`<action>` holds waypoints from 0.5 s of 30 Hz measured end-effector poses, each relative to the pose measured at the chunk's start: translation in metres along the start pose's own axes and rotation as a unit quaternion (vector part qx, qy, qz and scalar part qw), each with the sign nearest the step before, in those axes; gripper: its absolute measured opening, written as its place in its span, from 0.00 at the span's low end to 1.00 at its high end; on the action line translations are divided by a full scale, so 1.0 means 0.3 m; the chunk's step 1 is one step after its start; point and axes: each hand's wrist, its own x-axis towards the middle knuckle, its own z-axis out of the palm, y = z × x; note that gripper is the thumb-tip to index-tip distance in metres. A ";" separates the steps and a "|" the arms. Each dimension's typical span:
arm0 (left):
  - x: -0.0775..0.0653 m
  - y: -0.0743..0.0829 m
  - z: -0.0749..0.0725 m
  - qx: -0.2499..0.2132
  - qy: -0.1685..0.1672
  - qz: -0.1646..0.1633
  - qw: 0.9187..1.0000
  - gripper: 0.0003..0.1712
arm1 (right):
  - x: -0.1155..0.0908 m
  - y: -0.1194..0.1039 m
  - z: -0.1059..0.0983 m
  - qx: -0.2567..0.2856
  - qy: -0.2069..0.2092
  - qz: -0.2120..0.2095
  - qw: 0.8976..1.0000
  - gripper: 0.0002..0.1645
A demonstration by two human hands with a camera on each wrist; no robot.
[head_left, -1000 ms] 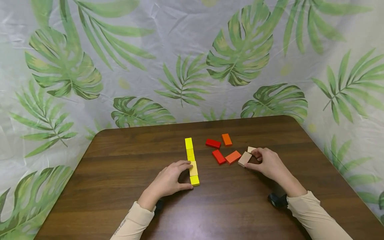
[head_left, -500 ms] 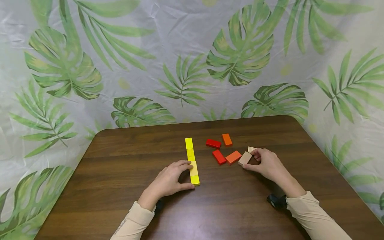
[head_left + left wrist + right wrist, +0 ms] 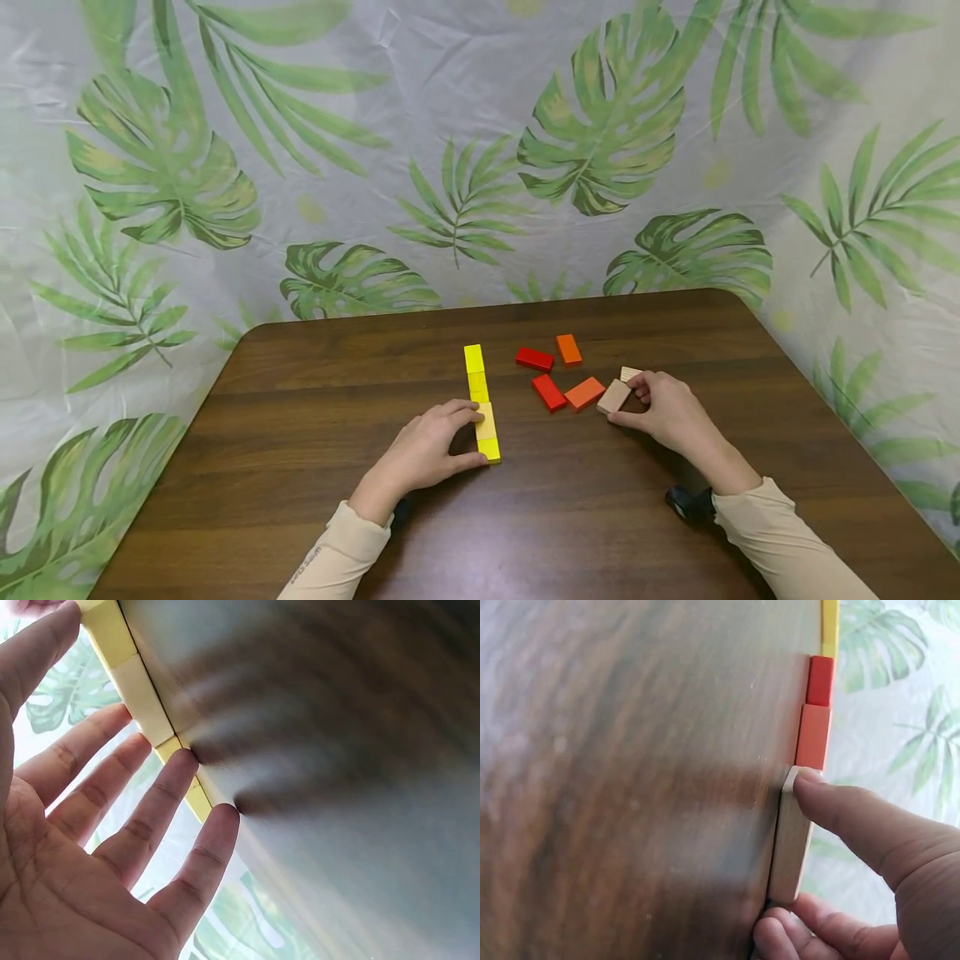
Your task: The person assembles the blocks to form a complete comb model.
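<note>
A straight row of yellow blocks [image 3: 477, 386] runs away from me on the table, with a cream block [image 3: 486, 422] between them. My left hand [image 3: 423, 446] lies along the row's left side, fingers nearly straight. Its thumb touches the nearest yellow block [image 3: 488, 451], and its fingertips reach the row's side in the left wrist view. To the right, my right hand [image 3: 671, 412] pinches a plain wooden block [image 3: 790, 847] lying flat, thumb at one end and fingers at the other. A second plain wooden block [image 3: 629, 374] shows just beyond those fingers, partly covered.
Two red blocks [image 3: 535, 359] and two orange blocks [image 3: 569, 350] lie flat between the row and my right hand. One orange block [image 3: 585, 393] sits close to the held wooden block. The brown wooden table [image 3: 315, 375] ends at a leaf-patterned cloth [image 3: 457, 200].
My left thumb has slid slightly right against the nearest yellow block. My right thumb has shifted a little towards the near corner of the wooden block. The blocks have stayed in place.
</note>
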 end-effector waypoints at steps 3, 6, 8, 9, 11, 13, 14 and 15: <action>0.000 0.000 -0.003 0.003 0.001 0.000 1.000 0.35 | 0.007 -0.004 0.000 0.006 -0.005 0.002 1.000 0.39; 0.000 0.002 -0.005 0.005 0.002 0.001 1.000 0.34 | 0.013 -0.006 -0.003 0.011 -0.011 0.004 1.000 0.39; 0.000 0.002 -0.005 0.006 0.002 0.002 1.000 0.34 | 0.015 -0.004 -0.007 0.013 -0.014 0.004 1.000 0.39; 0.000 0.002 -0.005 0.007 0.002 0.002 1.000 0.34 | 0.015 -0.002 -0.008 0.014 -0.014 0.003 1.000 0.39; 0.000 0.002 -0.003 0.008 0.002 0.003 1.000 0.34 | 0.015 0.000 -0.009 0.018 -0.015 0.003 1.000 0.39; 0.000 0.001 -0.001 0.007 0.002 0.004 1.000 0.34 | 0.014 0.004 -0.010 0.021 -0.015 0.002 1.000 0.39; 0.001 0.000 0.000 0.008 0.002 0.004 1.000 0.34 | 0.013 0.006 -0.011 0.022 -0.016 0.003 1.000 0.40; 0.002 0.000 0.000 0.008 0.002 0.004 1.000 0.34 | 0.012 0.008 -0.013 0.022 -0.017 0.005 1.000 0.40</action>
